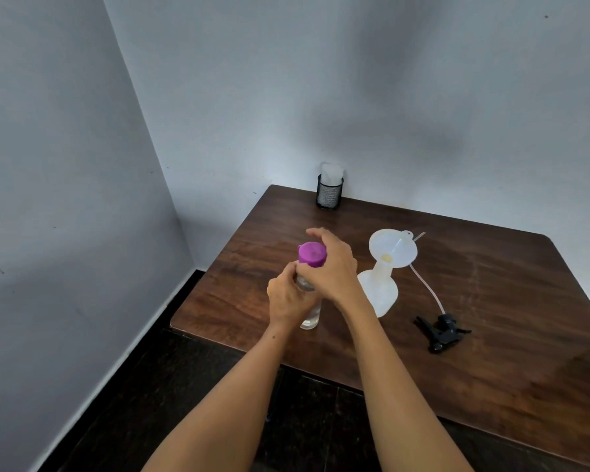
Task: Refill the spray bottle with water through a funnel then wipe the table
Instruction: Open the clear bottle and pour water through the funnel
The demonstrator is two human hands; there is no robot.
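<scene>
At frame centre the left hand (288, 296) clamps a clear water bottle (310, 316) standing on the desk (491, 301); the right hand (331, 267) closes round its purple cap (311, 254), likely unscrewing. Right of them stands the spray bottle (378, 294) with the funnel (393, 247) seated; its trigger head (441, 332) lies farther right. Pouring comes next.

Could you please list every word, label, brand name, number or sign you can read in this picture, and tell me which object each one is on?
None can be read.
Purple plastic cap of the clear water bottle: plain, no print visible.
White translucent funnel and white spray bottle: no label visible.
Black trigger sprayer head: no marking legible.
Black mesh holder with white contents: nothing readable.
Dark wooden table and walls: no signs.
</scene>
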